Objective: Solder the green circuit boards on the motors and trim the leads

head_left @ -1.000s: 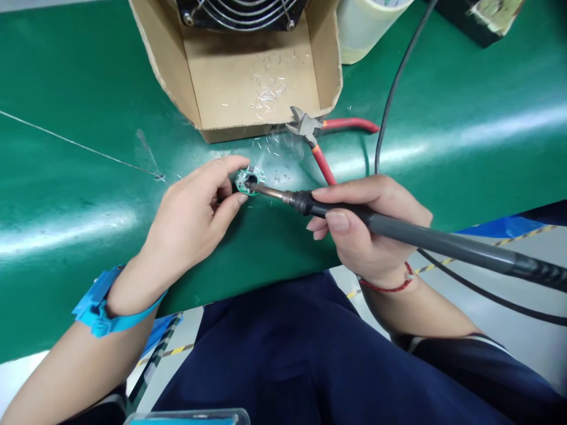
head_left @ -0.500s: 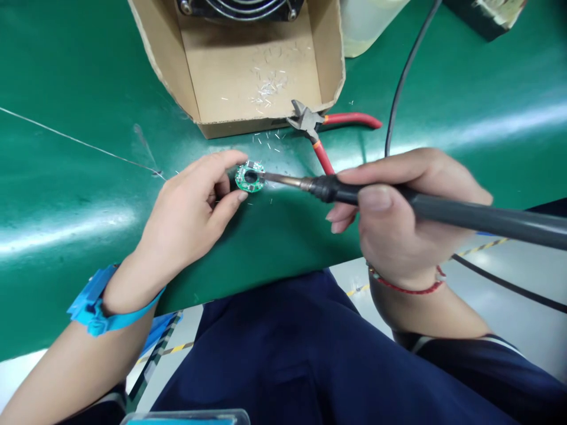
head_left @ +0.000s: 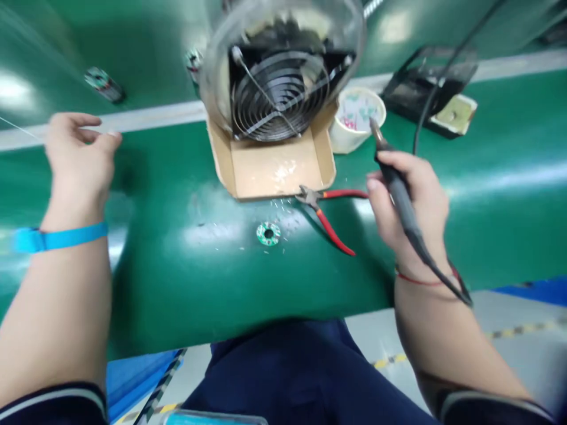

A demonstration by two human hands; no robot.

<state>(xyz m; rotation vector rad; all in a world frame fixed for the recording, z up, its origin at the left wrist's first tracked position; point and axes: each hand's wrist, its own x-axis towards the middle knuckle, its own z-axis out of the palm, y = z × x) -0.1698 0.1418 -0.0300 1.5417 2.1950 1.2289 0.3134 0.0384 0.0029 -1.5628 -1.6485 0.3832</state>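
My right hand point(head_left: 411, 200) is wrapped round a soldering iron point(head_left: 398, 192), its tip pointing up over the near side of a white tub point(head_left: 354, 139). Off to the left, my left hand point(head_left: 82, 153) is raised towards the back of the bench, thumb and fingers bent but apart, with nothing visible between them. A thin solder wire point(head_left: 20, 128) runs in from the left edge and disappears at that hand. Between the hands, a small round green circuit board point(head_left: 262, 241) with a central hole lies flat on the green mat, touched by neither.
Red-handled cutters point(head_left: 330, 227) lie spread beside a cut-down cardboard box point(head_left: 259, 174) that holds a fan point(head_left: 279, 97) and wire clippings. An iron stand with a yellow sponge point(head_left: 456, 115) is at back right. Small parts point(head_left: 104, 84) stand beyond the pale strip.
My left hand has let go of the circuit board and moved left and away. My right hand has lifted the soldering iron off the board, towards the tub. The view now reaches farther back.
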